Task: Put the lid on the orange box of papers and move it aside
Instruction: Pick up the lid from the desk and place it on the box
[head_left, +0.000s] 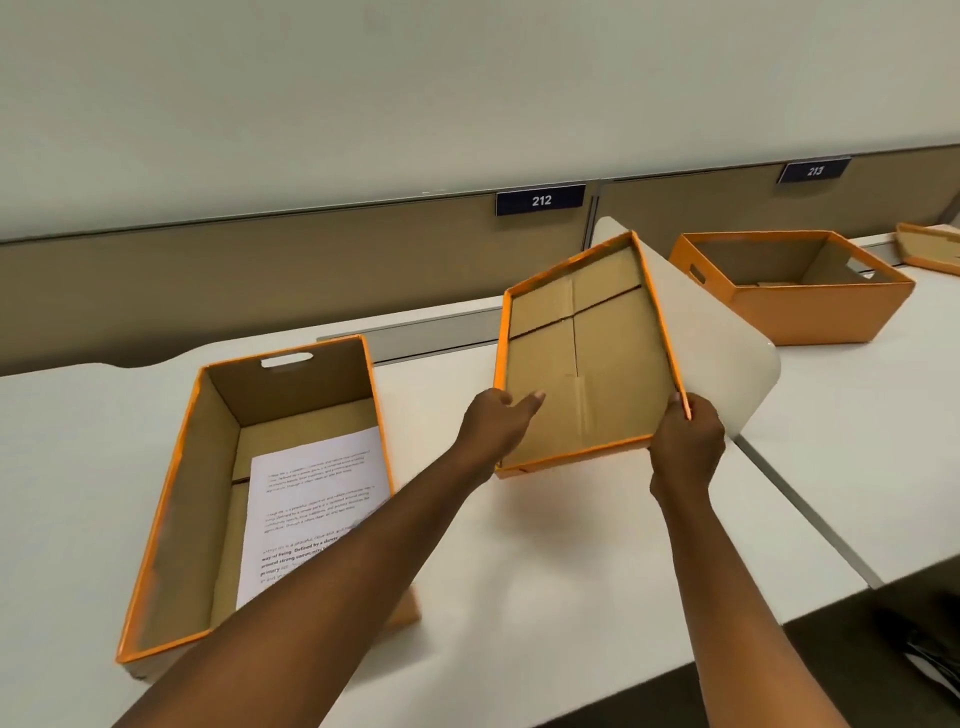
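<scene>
An open orange box (176, 499) stands on the white desk at the left, with printed papers (306, 499) lying flat on its brown floor. The orange-rimmed lid (587, 358) is held tilted above the desk to the right of the box, its brown cardboard inside facing me. My left hand (493, 426) grips the lid's near left edge, thumb inside. My right hand (685, 441) grips the near right corner. My left forearm crosses over the box's near right corner and hides part of the papers.
A low white divider (727, 343) stands behind the lid. A second orange box (795, 291), open, sits on the adjoining desk at the right, with another orange piece (930, 254) at the far right edge. Partition panels carry labels 212 (540, 200) and 213 (814, 170).
</scene>
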